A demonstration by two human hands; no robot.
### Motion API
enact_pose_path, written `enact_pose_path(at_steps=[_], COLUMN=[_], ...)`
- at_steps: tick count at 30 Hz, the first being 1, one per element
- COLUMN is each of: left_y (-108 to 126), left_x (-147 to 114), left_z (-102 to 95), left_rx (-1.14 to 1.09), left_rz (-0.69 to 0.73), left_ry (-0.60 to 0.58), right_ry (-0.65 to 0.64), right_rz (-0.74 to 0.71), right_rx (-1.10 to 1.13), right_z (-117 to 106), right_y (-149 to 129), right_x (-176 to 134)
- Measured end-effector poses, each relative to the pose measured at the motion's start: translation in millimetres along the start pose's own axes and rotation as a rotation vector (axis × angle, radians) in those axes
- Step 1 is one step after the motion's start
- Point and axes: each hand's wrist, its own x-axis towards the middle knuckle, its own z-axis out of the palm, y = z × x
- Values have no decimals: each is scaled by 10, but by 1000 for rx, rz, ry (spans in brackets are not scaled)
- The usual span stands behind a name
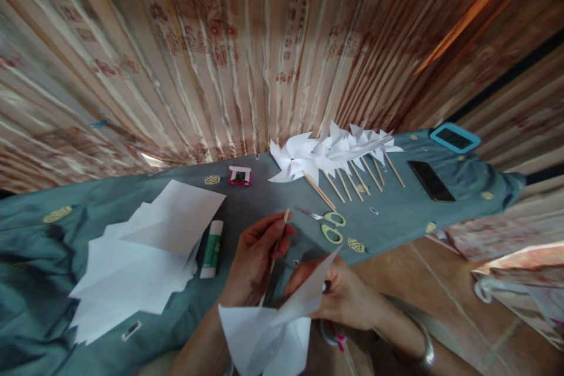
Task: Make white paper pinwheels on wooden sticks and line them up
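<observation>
My left hand [258, 255] is closed on a thin wooden stick [273, 267], whose upper tip shows past the fingers. At the stick's lower end is a white paper pinwheel [264, 338], close to my body and partly below the frame's edge. My right hand [346, 299] is curled beside the pinwheel, with one raised paper blade crossing in front of its fingers. A small dark and white spot shows at its fingers, too small to name. Green-handled scissors [332, 226] lie just beyond my hands.
A stack of white paper sheets [141, 252] and a glue stick [212, 249] lie left. Behind are a small open red box [240, 176] and a row of pinwheels [304, 155]. A phone [430, 181] and a blue-framed device [455, 136] lie right, near the cloth's edge.
</observation>
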Motion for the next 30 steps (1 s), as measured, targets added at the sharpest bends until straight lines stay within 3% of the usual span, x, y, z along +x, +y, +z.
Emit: enact_pose_path(at_steps=[22,27,30], left_y=[-33,-84,-84], left_x=[-11,-16,-45], left_z=[-70,-112,-139], left_rx=[210,277,363], left_rz=[17,-18,50], left_ry=[-35,-53,-117], right_ry=[28,163,241], right_rz=[-92,-159,-267], right_rx=[-38,-180,-330], right_z=[-44,-104,-160], right_y=[-36,-129,-193], right_x=[-41,-77,-122])
